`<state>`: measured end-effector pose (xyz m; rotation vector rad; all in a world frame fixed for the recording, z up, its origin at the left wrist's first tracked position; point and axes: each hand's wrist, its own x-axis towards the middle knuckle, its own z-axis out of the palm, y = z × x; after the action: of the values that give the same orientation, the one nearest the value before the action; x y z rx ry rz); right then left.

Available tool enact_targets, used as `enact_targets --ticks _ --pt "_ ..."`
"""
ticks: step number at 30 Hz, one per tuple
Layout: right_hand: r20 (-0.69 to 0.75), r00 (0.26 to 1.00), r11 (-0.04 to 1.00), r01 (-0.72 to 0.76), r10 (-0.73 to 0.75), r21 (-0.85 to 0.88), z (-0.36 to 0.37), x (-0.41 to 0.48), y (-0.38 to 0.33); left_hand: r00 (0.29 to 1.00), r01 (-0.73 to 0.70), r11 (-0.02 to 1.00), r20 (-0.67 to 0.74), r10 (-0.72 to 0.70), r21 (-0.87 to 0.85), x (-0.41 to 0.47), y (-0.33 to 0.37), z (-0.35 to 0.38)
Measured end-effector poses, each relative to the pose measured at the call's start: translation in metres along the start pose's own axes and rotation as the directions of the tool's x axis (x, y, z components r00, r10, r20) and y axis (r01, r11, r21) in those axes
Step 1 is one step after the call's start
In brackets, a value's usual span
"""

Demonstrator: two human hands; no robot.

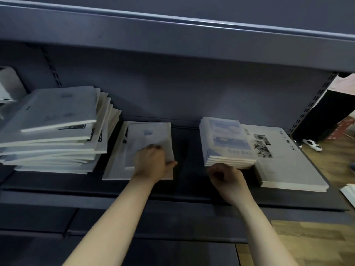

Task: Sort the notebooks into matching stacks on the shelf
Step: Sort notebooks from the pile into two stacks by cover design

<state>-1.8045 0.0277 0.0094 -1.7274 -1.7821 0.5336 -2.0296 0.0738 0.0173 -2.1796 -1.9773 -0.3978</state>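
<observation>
— On the left end of the shelf (184,150), what's waiting?

— A tall, untidy pile (57,127) of pale notebooks, fanned out and mixed in size. Thin soft-cover things, I'd judge: light singly, bendy, and smooth enough to slide off one another.

— And beside it?

— A low stack: a small notebook (148,135) lying on a larger grey one (113,169). The left hand (151,162) rests on the small one's near right corner, fingers bent down onto the cover, thumb out at the edge. Pinching or only pressing, I cannot tell.

— Further right?

— The right hand (226,177), curled into a loose fist with nothing visible in it, right at the front edge of the blue stack (224,139). That stack sits on the left part of a wider grey stack (288,166).

— How would you lift them?

— By the spine or a long edge, thumb under, fingers flat on top. Several together want support beneath, or they'll likely sag and slip apart.
</observation>
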Motion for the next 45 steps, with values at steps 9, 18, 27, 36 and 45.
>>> enact_targets --ticks 9,18,27,36,45 --pt "-0.026 0.998 0.996 -0.057 0.059 0.075 -0.001 -0.006 0.002 0.991 -0.106 0.988 -0.09 0.096 -0.109 0.008 -0.001 -0.013" --pt "0.135 0.987 0.867 -0.14 0.085 0.478 0.005 -0.008 -0.012 0.859 0.044 0.769 -0.37 -0.355 -0.638 0.008 -0.023 -0.067" --pt "0.24 0.971 0.38 -0.213 -0.023 0.9 -0.014 0.003 -0.043 0.941 0.089 -0.483 0.232 -0.245 -0.871 -0.022 0.04 -0.049" --pt "0.056 0.996 0.599 -0.087 0.07 0.796 -0.046 0.008 -0.008 0.977 0.208 -0.26 0.211 0.014 -0.943 -0.035 0.055 -0.023" --pt "-0.046 0.99 0.705 -0.061 0.131 0.706 -0.083 0.023 0.032 0.994 0.095 0.496 0.112 0.005 -0.863 -0.032 0.074 0.002"
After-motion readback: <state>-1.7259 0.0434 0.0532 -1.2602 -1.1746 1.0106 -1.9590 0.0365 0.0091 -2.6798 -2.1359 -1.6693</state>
